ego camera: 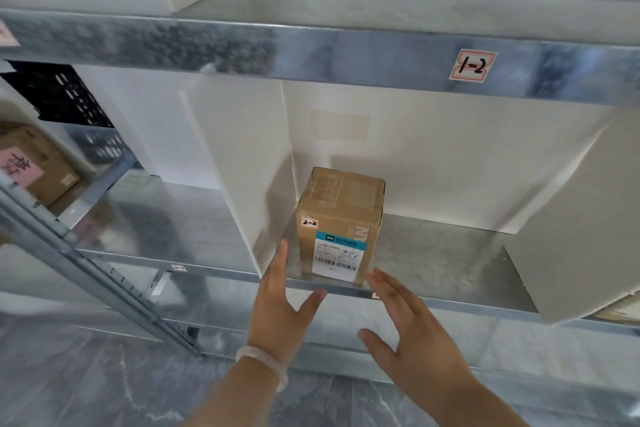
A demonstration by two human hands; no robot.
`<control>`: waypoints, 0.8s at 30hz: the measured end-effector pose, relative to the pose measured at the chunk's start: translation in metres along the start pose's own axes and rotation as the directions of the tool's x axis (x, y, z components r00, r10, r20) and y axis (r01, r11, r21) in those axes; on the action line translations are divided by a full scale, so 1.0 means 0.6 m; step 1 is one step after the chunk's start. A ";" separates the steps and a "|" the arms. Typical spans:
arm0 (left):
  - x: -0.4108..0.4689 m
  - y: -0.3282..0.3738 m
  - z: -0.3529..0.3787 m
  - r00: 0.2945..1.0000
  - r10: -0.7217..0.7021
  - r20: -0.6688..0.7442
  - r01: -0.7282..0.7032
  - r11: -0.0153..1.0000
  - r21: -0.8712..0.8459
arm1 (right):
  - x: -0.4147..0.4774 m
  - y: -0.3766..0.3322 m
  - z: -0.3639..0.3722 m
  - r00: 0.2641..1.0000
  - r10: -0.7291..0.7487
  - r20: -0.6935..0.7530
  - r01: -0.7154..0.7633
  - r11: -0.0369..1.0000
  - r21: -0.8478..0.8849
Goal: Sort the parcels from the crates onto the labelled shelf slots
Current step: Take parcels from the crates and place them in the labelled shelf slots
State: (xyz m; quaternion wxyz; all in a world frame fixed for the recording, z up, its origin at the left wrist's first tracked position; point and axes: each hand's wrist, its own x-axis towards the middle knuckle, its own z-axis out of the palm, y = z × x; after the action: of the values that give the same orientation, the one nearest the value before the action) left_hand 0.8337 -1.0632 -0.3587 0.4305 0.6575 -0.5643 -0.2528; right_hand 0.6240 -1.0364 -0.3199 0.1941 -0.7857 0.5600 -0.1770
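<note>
Plainly, the parcel [341, 225] sits just beyond my hands, centred between them; left hand [282, 302] and right hand [412, 319] are spread wide, empty.

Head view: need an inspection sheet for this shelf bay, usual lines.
Surface: galvanised metal shelf, reflective.
Job's things: parcel tagged 2-2 stands upright on the shelf, close to the white divider; the beam label above reads 1-2.
Clutter: nothing seen.
Grips: left hand and right hand open, either side of the parcel's front; contact unclear.
Cables: nothing seen.
Surroundings: black crate and brown box at far left; grey floor.
</note>
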 end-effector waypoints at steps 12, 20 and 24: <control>-0.199 0.032 -0.231 0.967 0.172 -0.186 -0.076 0.897 0.436 | -0.043 -0.173 0.037 0.924 -0.362 0.123 0.361 0.932 0.025; -0.444 0.061 -0.348 0.886 0.103 -0.452 0.241 0.730 0.639 | -0.123 -0.334 0.075 0.633 -0.739 0.231 0.711 0.673 0.206; -0.585 0.083 -0.381 0.807 0.056 -0.588 0.408 0.668 0.623 | -0.200 -0.400 0.109 0.466 -0.846 0.259 0.808 0.526 0.266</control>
State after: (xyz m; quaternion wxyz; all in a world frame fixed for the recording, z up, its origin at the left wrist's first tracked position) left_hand 0.9118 -0.6617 -0.2554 0.2527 0.8701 -0.3946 0.1532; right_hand 0.8139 -0.8442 -0.2626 0.2235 -0.9642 0.0536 -0.1323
